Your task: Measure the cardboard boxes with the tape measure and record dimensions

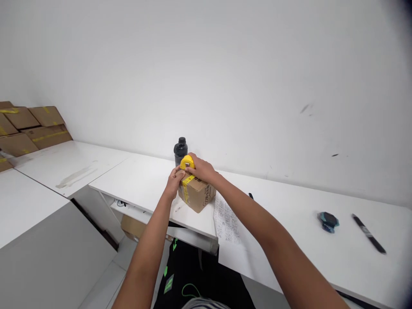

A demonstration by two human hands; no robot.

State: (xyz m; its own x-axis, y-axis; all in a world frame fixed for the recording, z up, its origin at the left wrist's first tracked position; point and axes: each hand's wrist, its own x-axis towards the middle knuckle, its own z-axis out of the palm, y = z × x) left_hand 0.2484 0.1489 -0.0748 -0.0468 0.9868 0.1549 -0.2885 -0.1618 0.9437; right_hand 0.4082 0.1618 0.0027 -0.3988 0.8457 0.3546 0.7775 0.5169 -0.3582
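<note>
A small brown cardboard box point(197, 195) with yellow tape and dark printing sits on the white desk in front of me. My right hand point(203, 168) grips a yellow tape measure point(186, 162) at the box's top far edge. At the box's left side is my left hand point(174, 182), its fingers bent against the top left edge. Whether the left fingertips also pinch the end of the tape blade is too small to tell. Just behind both hands stands a dark bottle point(180, 148). A printed paper sheet point(227, 219) lies right of the box, partly under my right forearm.
Several cardboard boxes point(48, 135) are stacked at the far left against the wall. On the right side of the desk point(283, 201) lie a small teal and black object point(328, 221) and a black marker point(368, 233). An open drawer point(135, 214) below the desk holds another cardboard piece.
</note>
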